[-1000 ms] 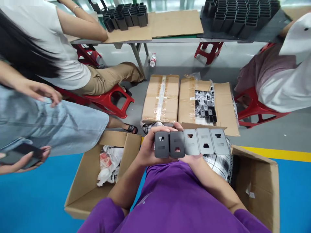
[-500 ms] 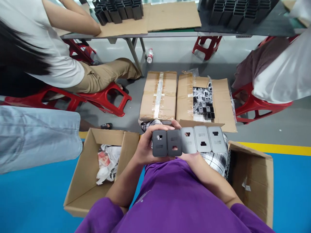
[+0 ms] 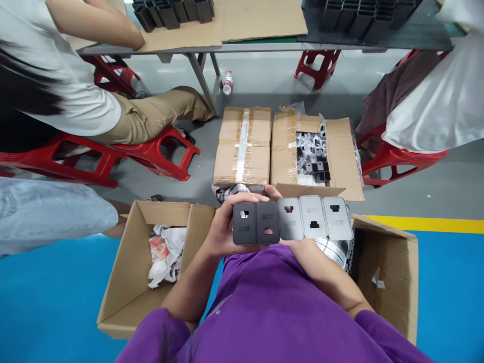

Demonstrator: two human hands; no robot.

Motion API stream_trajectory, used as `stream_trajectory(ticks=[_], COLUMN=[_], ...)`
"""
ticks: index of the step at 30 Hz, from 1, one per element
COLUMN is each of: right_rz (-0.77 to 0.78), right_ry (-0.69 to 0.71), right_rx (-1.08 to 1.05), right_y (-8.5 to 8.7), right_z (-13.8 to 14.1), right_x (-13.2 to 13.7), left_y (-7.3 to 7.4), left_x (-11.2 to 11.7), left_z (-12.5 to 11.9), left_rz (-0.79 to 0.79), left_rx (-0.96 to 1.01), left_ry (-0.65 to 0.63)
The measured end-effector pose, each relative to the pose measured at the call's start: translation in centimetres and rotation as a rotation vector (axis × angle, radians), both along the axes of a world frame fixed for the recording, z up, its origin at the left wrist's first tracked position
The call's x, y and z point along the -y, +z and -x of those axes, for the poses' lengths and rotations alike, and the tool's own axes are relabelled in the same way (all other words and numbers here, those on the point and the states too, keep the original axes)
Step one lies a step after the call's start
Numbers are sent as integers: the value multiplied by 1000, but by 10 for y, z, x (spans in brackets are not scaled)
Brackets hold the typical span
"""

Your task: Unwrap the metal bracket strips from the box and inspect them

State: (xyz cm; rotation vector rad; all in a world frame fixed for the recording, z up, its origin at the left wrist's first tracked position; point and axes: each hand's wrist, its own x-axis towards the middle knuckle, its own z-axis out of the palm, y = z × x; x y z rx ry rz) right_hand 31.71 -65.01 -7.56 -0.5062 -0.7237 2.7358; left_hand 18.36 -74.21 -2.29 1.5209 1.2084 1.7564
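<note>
A row of several dark rectangular plastic casings (image 3: 267, 229), side by side with their ends facing up, is held in front of my purple shirt. Each end has rounded corners and a small stepped cutout; the ones to the right shine a lighter grey. My left hand (image 3: 221, 227) is closed around the left end of the row, with fingers along the far side and others beneath. My right hand (image 3: 297, 246) grips from below and behind the middle; a fingertip shows above the far edge, while most of its fingers are hidden by the casings.
A taped carton (image 3: 225, 166) and an opened carton (image 3: 336, 161) holding bagged dark casings stand ahead. Open cardboard boxes lie left (image 3: 124, 282) and right (image 3: 401, 282), the left one with crumpled wrapping. Co-workers sit on red stools (image 3: 181, 156) by a table (image 3: 260, 22) bearing black casings.
The view has shifted slightly, so the surroundings sit a little further left and higher. A person in light-blue jeans at the left has moved a leg. My hold on the row looks the same.
</note>
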Motion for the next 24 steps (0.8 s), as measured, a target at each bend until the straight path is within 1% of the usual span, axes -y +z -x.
stream_trajectory(ticks=[4,10,12,15,20,24], right_rz=[1,44,52,48,96,145], right_ry=[-29,-14,-10,-10,50,45], right_rx=[45,-87,-107,-85,-22,-11], right_y=[10,4,4,13,34,37], right_z=[-1,0,0,3,9,13], right_x=[-1,2,2,1,-1,-1], left_y=[1,-1,-2,-3,-4,-2], left_x=[-1,1,1,1,2,4], left_z=[-2,-3,-2,-1,-1,-1], left_rz=[-4,23,26,26,53,78], left_rx=[-8,6,-8,-25,-38,-43], left_ry=[-13,-4,0,10,9,-12])
